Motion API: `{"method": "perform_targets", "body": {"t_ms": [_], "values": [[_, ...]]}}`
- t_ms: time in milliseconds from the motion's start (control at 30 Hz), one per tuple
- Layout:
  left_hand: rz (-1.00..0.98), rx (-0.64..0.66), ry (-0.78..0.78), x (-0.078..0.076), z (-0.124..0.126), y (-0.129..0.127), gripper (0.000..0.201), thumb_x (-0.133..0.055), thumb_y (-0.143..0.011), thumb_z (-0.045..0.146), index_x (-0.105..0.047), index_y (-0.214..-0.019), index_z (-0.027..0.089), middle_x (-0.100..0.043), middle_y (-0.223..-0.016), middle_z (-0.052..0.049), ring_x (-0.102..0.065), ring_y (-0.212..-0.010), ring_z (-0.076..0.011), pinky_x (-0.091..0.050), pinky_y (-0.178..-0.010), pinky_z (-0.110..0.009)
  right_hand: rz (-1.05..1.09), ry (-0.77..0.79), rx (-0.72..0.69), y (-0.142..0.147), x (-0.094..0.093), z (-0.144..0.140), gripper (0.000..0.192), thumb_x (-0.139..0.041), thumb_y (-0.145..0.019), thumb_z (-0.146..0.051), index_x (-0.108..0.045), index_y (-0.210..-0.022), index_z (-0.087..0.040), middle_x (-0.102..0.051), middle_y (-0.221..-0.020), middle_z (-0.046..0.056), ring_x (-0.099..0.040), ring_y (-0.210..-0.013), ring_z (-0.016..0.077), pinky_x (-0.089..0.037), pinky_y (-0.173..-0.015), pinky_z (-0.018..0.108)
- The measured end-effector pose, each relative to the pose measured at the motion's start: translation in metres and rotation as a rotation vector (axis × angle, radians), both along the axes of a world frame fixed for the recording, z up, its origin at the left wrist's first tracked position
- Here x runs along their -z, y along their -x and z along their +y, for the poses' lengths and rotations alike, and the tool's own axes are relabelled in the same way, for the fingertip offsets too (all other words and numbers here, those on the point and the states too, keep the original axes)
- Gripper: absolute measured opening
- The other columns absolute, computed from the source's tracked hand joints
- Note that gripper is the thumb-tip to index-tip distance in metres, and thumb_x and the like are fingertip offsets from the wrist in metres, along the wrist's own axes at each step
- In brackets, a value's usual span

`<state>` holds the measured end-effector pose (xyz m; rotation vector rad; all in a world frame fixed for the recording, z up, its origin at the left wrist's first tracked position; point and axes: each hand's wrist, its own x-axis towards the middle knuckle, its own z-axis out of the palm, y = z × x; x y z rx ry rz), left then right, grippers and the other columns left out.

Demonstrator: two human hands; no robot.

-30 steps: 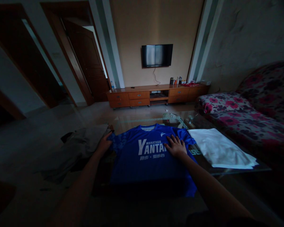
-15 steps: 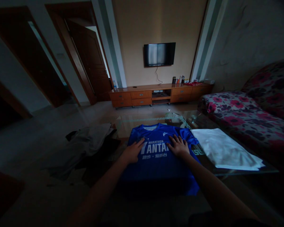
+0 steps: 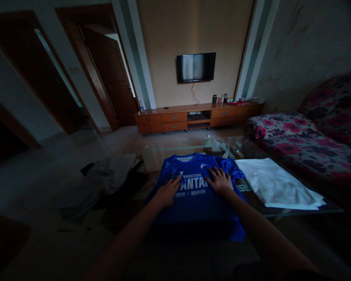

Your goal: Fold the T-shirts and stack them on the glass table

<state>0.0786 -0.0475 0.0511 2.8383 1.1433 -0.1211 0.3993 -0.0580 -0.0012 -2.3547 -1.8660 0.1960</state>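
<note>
A blue T-shirt (image 3: pixel 193 208) with white lettering lies spread on the glass table (image 3: pixel 152 162), its neckline pointing away from me and its lower part hanging into shadow near my body. My left hand (image 3: pixel 169 192) rests on the left side of the lettering, fingers stretched out. On the right side of the chest, below the small white logo, my right hand (image 3: pixel 220 181) lies flat with its fingers spread. Neither hand grips the cloth. To the right of the shirt is a folded white garment (image 3: pixel 277 183).
Grey and black clothes (image 3: pixel 114 175) are heaped on the left. A crumpled clear plastic bag (image 3: pixel 218 145) lies at the table's far side. Beyond stand a wooden TV cabinet (image 3: pixel 175 121) and a wall television (image 3: pixel 196 67). A flowered sofa (image 3: pixel 304 144) borders the right.
My left hand has slid slightly right and down over the shirt, now covering part of the first large letter. My right hand stays nearly in place.
</note>
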Motion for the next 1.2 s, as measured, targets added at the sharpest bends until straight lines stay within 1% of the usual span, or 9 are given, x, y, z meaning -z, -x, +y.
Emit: {"method": "perform_targets", "body": {"t_ms": [200,333,433,500,567,667,733,1033,1200], "values": [[-0.146,0.028,-0.034,-0.021,0.004,0.016,0.095,-0.061,-0.077,0.022,-0.022,-0.161,0.043,-0.025,-0.168,0.001,-0.041,-0.143,-0.0335,-0.041,-0.113,-0.048,-0.004,-0.002,-0.008,-0.001,0.0,-0.001,0.079,-0.022,-0.095,-0.077,-0.026,-0.162,-0.034,-0.017,-0.171,0.003,-0.009,-0.157,0.0303,-0.008,-0.122,0.055],[-0.122,-0.248,0.057,-0.029,0.028,0.059,0.096,-0.069,-0.07,0.028,-0.033,-0.159,0.031,-0.043,-0.156,-0.011,-0.044,-0.142,-0.0347,-0.038,-0.116,-0.043,-0.009,-0.02,-0.018,-0.001,0.002,0.0,0.08,-0.022,-0.095,-0.077,-0.027,-0.162,-0.034,-0.017,-0.171,0.004,-0.009,-0.157,0.0306,-0.008,-0.122,0.055],[-0.023,-0.441,0.176,-0.021,0.038,0.094,0.112,-0.078,-0.061,0.036,-0.029,-0.16,0.024,-0.042,-0.155,-0.019,-0.044,-0.141,-0.0422,-0.041,-0.111,-0.049,-0.012,-0.03,-0.017,-0.001,0.005,0.0,0.079,-0.022,-0.095,-0.077,-0.028,-0.162,-0.034,-0.017,-0.171,0.003,-0.009,-0.156,0.0309,-0.009,-0.122,0.055],[-0.046,-0.469,0.23,-0.015,0.039,0.11,0.101,-0.077,-0.064,0.037,-0.036,-0.155,0.019,-0.049,-0.149,-0.021,-0.052,-0.135,-0.0387,-0.045,-0.106,-0.043,-0.015,-0.024,-0.015,-0.002,0.005,0.0,0.079,-0.022,-0.095,-0.076,-0.027,-0.162,-0.034,-0.016,-0.171,0.003,-0.008,-0.156,0.0312,-0.009,-0.122,0.055],[-0.09,-0.465,0.274,-0.011,0.038,0.119,0.073,-0.073,-0.071,0.031,-0.051,-0.139,0.017,-0.063,-0.133,-0.016,-0.064,-0.119,-0.0303,-0.05,-0.095,-0.033,-0.018,-0.019,-0.017,-0.002,0.005,-0.001,0.079,-0.021,-0.096,-0.076,-0.026,-0.162,-0.033,-0.015,-0.171,0.003,-0.008,-0.156,0.0317,-0.008,-0.122,0.056],[-0.075,-0.488,0.283,-0.011,0.036,0.122,0.035,-0.07,-0.073,0.024,-0.064,-0.107,0.019,-0.073,-0.107,-0.008,-0.071,-0.098,-0.0246,-0.052,-0.08,-0.027,-0.013,-0.013,-0.024,-0.002,0.003,-0.001,0.079,-0.022,-0.096,-0.075,-0.026,-0.162,-0.032,-0.015,-0.171,0.004,-0.007,-0.156,0.0326,-0.009,-0.121,0.057],[-0.058,-0.505,0.261,-0.013,0.036,0.121,0.027,-0.072,-0.071,0.023,-0.065,-0.097,0.02,-0.074,-0.101,-0.007,-0.071,-0.093,-0.0253,-0.051,-0.076,-0.027,-0.006,-0.014,-0.027,-0.002,0.002,-0.002,0.078,-0.022,-0.096,-0.074,-0.026,-0.162,-0.032,-0.015,-0.171,0.005,-0.008,-0.156,0.0329,-0.009,-0.121,0.057],[-0.026,-0.52,0.189,-0.013,0.032,0.117,0.026,-0.065,-0.077,0.016,-0.068,-0.102,0.02,-0.074,-0.104,-0.01,-0.071,-0.1,-0.026,-0.052,-0.082,-0.028,-0.001,-0.021,-0.019,-0.001,0.002,-0.002,0.078,-0.023,-0.096,-0.075,-0.027,-0.162,-0.033,-0.016,-0.171,0.004,-0.009,-0.156,0.0321,-0.009,-0.121,0.057],[-0.019,-0.53,0.088,-0.011,0.03,0.105,0.052,-0.069,-0.07,0.017,-0.062,-0.122,0.016,-0.063,-0.13,-0.019,-0.063,-0.119,-0.0332,-0.05,-0.098,-0.038,-0.004,-0.007,-0.017,0.0,0.002,-0.002,0.078,-0.023,-0.096,-0.074,-0.025,-0.162,-0.033,-0.015,-0.171,0.004,-0.007,-0.157,0.032,-0.008,-0.122,0.056]]}}
